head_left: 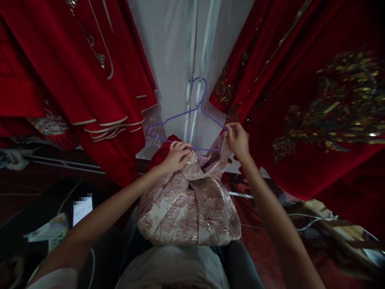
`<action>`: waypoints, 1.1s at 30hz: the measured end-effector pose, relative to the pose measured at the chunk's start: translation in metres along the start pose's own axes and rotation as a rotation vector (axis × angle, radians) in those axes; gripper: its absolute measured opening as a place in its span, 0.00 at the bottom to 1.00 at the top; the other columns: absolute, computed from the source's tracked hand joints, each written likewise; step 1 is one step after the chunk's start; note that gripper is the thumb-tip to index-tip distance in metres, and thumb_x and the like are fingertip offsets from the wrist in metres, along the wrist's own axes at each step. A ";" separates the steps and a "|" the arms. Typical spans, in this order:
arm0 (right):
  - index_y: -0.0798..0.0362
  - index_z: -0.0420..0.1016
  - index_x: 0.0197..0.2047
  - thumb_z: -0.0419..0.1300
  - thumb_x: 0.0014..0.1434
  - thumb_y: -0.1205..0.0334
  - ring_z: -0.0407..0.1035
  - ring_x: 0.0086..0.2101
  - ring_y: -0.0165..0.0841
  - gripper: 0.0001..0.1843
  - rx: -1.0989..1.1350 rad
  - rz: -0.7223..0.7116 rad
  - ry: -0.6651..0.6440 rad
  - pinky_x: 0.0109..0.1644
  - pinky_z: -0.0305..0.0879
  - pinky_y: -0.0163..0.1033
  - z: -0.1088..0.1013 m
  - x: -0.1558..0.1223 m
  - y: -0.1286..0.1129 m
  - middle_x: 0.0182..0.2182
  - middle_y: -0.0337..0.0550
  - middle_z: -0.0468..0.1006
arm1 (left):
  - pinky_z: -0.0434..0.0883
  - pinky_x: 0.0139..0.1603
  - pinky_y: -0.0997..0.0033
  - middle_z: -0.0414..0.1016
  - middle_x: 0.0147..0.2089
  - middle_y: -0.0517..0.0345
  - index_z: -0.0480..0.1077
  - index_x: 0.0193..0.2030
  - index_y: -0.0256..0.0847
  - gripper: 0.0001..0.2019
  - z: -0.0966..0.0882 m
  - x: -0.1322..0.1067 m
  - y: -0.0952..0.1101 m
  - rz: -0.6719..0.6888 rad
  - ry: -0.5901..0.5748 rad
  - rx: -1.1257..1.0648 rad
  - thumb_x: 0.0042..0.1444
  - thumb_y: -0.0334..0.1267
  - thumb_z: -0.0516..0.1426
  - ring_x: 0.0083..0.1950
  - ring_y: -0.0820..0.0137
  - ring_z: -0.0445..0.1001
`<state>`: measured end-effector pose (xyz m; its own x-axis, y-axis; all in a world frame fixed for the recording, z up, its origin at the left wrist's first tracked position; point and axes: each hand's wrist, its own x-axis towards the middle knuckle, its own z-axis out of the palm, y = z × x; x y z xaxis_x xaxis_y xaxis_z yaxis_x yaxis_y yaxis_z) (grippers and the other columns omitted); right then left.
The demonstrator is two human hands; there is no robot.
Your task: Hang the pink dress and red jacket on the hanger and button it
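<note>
Brocade garment (pixel 183 216), head view: the pale pink piece is lying on the person's lap (pixel 242 263), its upper edge reaching a purple hanger (pixel 180 115). The right hand (pixel 238 138) is pinching cloth at one hanger end; the left hand (pixel 178 156) is resting curled on the other edge, its hold unclear. Fitting appears partly under way; the hanger's far-left end is showing bare.

Dim light leaves the lower corners dark, details soft.
</note>
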<state>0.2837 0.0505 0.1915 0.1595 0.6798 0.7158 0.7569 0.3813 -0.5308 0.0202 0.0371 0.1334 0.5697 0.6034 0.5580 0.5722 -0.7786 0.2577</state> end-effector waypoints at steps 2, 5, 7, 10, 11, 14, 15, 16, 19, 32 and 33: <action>0.51 0.70 0.43 0.47 0.64 0.47 0.74 0.36 0.37 0.19 -0.024 0.032 -0.006 0.39 0.64 0.37 0.003 -0.003 -0.002 0.36 0.47 0.80 | 0.55 0.59 0.55 0.72 0.52 0.56 0.72 0.40 0.43 0.11 -0.005 0.001 0.001 -0.012 0.023 -0.020 0.64 0.39 0.48 0.54 0.66 0.66; 0.49 0.70 0.40 0.47 0.63 0.42 0.73 0.31 0.36 0.21 -0.117 0.056 0.024 0.35 0.61 0.36 -0.001 -0.009 -0.009 0.29 0.43 0.78 | 0.59 0.58 0.59 0.72 0.50 0.55 0.70 0.42 0.42 0.13 -0.018 0.002 -0.004 -0.033 0.093 -0.073 0.65 0.39 0.46 0.53 0.67 0.67; 0.49 0.72 0.36 0.49 0.61 0.39 0.71 0.28 0.34 0.23 -0.172 0.044 0.038 0.33 0.59 0.35 -0.006 -0.011 -0.012 0.25 0.41 0.77 | 0.62 0.56 0.63 0.71 0.48 0.53 0.69 0.42 0.41 0.13 -0.026 0.000 -0.017 -0.112 0.217 -0.083 0.65 0.40 0.45 0.51 0.67 0.68; 0.50 0.74 0.33 0.50 0.59 0.37 0.68 0.25 0.31 0.25 -0.203 0.023 0.037 0.31 0.56 0.34 -0.014 -0.009 -0.013 0.23 0.39 0.75 | 0.66 0.52 0.65 0.69 0.44 0.51 0.68 0.39 0.40 0.14 -0.036 -0.009 -0.051 -0.311 0.459 -0.040 0.65 0.41 0.44 0.48 0.67 0.69; 0.50 0.75 0.33 0.50 0.59 0.37 0.68 0.25 0.31 0.26 -0.208 0.020 0.037 0.30 0.56 0.34 -0.017 -0.007 -0.012 0.23 0.39 0.75 | 0.67 0.52 0.65 0.69 0.43 0.51 0.68 0.38 0.39 0.14 -0.038 -0.014 -0.065 -0.372 0.519 -0.015 0.65 0.41 0.44 0.47 0.66 0.69; 0.50 0.76 0.32 0.50 0.59 0.36 0.67 0.25 0.31 0.27 -0.217 0.017 0.033 0.30 0.55 0.34 -0.021 -0.002 -0.009 0.24 0.39 0.76 | 0.67 0.51 0.64 0.70 0.40 0.51 0.69 0.37 0.39 0.15 -0.042 -0.028 -0.102 -0.496 0.546 0.050 0.63 0.42 0.45 0.45 0.64 0.70; 0.50 0.77 0.32 0.50 0.59 0.36 0.68 0.25 0.31 0.27 -0.218 0.017 0.031 0.30 0.55 0.34 -0.021 -0.001 -0.009 0.24 0.39 0.76 | 0.67 0.51 0.63 0.70 0.39 0.51 0.69 0.37 0.39 0.15 -0.043 -0.032 -0.111 -0.521 0.526 0.060 0.63 0.43 0.45 0.45 0.64 0.70; 0.50 0.77 0.32 0.50 0.59 0.36 0.68 0.25 0.31 0.28 -0.219 0.018 0.029 0.30 0.55 0.34 -0.022 -0.001 -0.009 0.24 0.40 0.76 | 0.68 0.50 0.63 0.70 0.38 0.51 0.69 0.37 0.39 0.15 -0.043 -0.035 -0.117 -0.538 0.507 0.065 0.62 0.43 0.45 0.44 0.63 0.70; 0.50 0.77 0.31 0.50 0.58 0.35 0.68 0.25 0.32 0.28 -0.224 0.024 0.038 0.31 0.55 0.34 -0.021 0.000 -0.008 0.24 0.40 0.76 | 0.68 0.50 0.62 0.71 0.38 0.49 0.70 0.36 0.38 0.17 -0.042 -0.038 -0.127 -0.561 0.490 0.066 0.62 0.44 0.44 0.44 0.62 0.71; 0.50 0.79 0.31 0.51 0.57 0.34 0.69 0.26 0.33 0.29 -0.268 0.002 0.055 0.30 0.54 0.35 -0.026 0.004 -0.008 0.23 0.41 0.77 | 0.67 0.54 0.61 0.71 0.39 0.48 0.71 0.36 0.38 0.16 -0.042 -0.037 -0.135 -0.576 0.586 0.079 0.61 0.44 0.46 0.47 0.61 0.71; 0.50 0.80 0.31 0.51 0.57 0.34 0.69 0.26 0.33 0.29 -0.284 0.003 0.065 0.30 0.54 0.35 -0.027 0.004 -0.008 0.23 0.41 0.77 | 0.66 0.54 0.61 0.71 0.39 0.48 0.71 0.36 0.38 0.16 -0.042 -0.037 -0.134 -0.570 0.595 0.081 0.61 0.44 0.46 0.47 0.61 0.71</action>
<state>0.2959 0.0337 0.2109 0.1952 0.6359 0.7467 0.9021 0.1824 -0.3912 -0.1026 0.1122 0.1114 -0.2156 0.6917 0.6893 0.7327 -0.3520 0.5824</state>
